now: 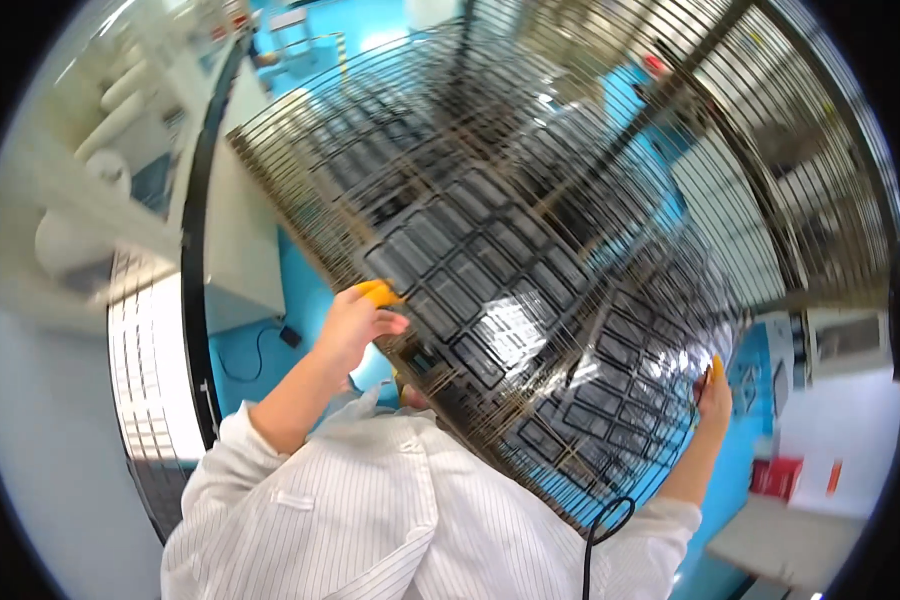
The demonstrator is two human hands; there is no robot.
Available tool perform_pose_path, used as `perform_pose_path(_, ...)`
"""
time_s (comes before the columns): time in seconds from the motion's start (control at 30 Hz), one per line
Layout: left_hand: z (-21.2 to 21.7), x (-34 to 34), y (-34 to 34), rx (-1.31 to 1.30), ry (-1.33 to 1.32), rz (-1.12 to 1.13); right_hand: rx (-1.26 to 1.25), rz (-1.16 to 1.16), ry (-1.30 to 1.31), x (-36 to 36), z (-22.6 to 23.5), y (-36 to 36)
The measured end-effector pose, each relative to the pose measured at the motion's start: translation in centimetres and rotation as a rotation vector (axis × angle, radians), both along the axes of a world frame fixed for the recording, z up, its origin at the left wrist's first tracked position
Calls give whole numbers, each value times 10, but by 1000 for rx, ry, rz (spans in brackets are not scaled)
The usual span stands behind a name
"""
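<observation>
Yellow finger cots cover fingertips of both my hands. My left hand [357, 322] is closed at the near left edge of a black compartmented tray [485, 262], thumb below and fingers curled at the rim. A bright glare lies across the tray's near part. Further right, a second group of dark trays [610, 395] sits under shiny clear plastic wrap. At its right edge is my right hand [712, 397], closed on the wrapped side, with one yellow-tipped finger pointing up; its other fingers are partly hidden.
The trays are at a wire rack [290, 205] with metal bars; more wrapped dark trays [450, 95] stand farther back. Blue floor [310, 270] shows through the wires. A black cable [592, 530] hangs before my shirt. A red box [775, 478] stands at right.
</observation>
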State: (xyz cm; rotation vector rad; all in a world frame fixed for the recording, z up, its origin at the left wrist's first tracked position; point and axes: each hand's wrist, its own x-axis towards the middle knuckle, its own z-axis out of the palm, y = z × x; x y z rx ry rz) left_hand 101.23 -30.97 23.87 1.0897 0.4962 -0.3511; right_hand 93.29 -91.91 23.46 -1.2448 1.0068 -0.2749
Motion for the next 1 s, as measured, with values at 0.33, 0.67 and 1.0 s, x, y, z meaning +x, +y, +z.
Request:
perform_pose_path(0.33, 9, -15, -15, 260, -162, -22, -79, 133, 38, 5, -11, -4)
perform_pose_path(0.67, 21, -3, 32, -150, -385, 601, -644, 602, -531, 149, -68, 15)
perform_pose_path(1.0, -12, -163, 258, 152, -206, 1376, -543, 714, -584, 272, -11, 133)
